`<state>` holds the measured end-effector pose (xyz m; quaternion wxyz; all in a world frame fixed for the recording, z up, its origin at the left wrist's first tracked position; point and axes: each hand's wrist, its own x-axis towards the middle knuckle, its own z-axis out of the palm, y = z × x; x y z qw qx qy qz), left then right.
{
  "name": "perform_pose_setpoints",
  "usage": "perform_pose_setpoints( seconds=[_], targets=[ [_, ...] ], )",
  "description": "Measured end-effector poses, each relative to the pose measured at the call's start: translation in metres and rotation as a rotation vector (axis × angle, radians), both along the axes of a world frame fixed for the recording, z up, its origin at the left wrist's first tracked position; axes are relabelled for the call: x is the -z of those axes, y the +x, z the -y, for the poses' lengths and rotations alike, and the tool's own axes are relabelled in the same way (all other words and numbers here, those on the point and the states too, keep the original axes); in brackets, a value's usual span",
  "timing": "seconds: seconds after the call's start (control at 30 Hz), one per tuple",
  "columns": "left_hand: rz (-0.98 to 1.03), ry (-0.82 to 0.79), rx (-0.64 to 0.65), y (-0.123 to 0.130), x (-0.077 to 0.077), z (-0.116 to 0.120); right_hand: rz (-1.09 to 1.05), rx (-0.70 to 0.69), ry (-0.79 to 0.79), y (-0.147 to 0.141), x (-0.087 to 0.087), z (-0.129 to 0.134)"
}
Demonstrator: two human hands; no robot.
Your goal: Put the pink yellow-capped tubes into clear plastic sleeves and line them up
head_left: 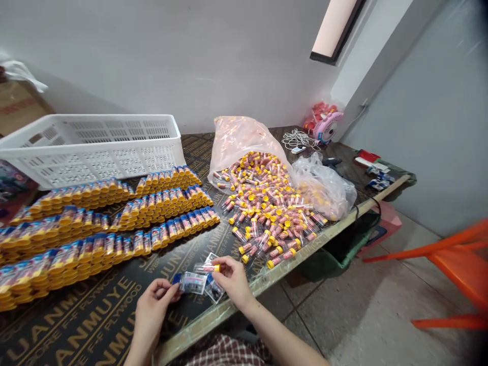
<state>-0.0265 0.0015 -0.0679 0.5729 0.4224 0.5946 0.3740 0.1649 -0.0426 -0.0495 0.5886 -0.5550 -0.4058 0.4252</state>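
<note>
My right hand point(233, 280) pinches the yellow-capped end of a clear tube point(206, 268) with pink contents. To its left, the closed fingers of my left hand point(156, 300) touch the blue end of a small printed label point(192, 283), which lies just below the tube. More printed pieces point(214, 288) lie under and beside my right fingers, on the dark plywood table point(114, 310). Beyond my hands spreads a loose heap of yellow-capped tubes point(270, 203), spilling from a pink plastic bag point(244, 137). Stacked rows of labelled tubes point(91, 249) with yellow ends fill the left side.
A white plastic basket point(114, 157) stands behind the rows. At the right are a clear bag point(328, 188), a white cable point(299, 140), a pink fan point(327, 128) and an orange chair point(453, 262). The table's taped edge point(267, 284) runs close to my right forearm.
</note>
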Motion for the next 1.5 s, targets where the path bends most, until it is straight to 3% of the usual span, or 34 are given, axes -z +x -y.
perform_pose_setpoints(
  seconds=[0.33, 0.47, 0.7, 0.83, 0.97, 1.2, 1.5],
  targets=[
    [0.511, -0.185, -0.347, 0.005, -0.031, -0.008, 0.022, -0.070, 0.034, -0.007, -0.017, 0.002],
    [0.588, -0.184, -0.420, 0.003, -0.031, -0.009, 0.094, -0.098, 0.074, -0.014, -0.016, 0.005],
    [0.639, -0.207, -0.572, -0.004, -0.024, -0.008, 0.469, -0.123, 0.342, -0.023, -0.022, 0.010],
    [0.676, -0.284, -0.615, -0.004, -0.027, -0.009, 0.554, -0.181, 0.413, -0.030, -0.020, 0.012],
    [0.664, -0.278, -0.603, 0.001, -0.030, -0.006, 0.530, -0.276, 0.417, -0.037, -0.017, 0.016],
    [0.622, -0.196, -0.412, 0.008, -0.034, 0.001, 0.463, -0.330, 0.400, -0.034, -0.016, 0.014],
    [0.582, -0.189, -0.303, 0.012, -0.040, 0.011, 0.529, -0.236, 0.440, -0.027, -0.003, 0.008]
  ],
)
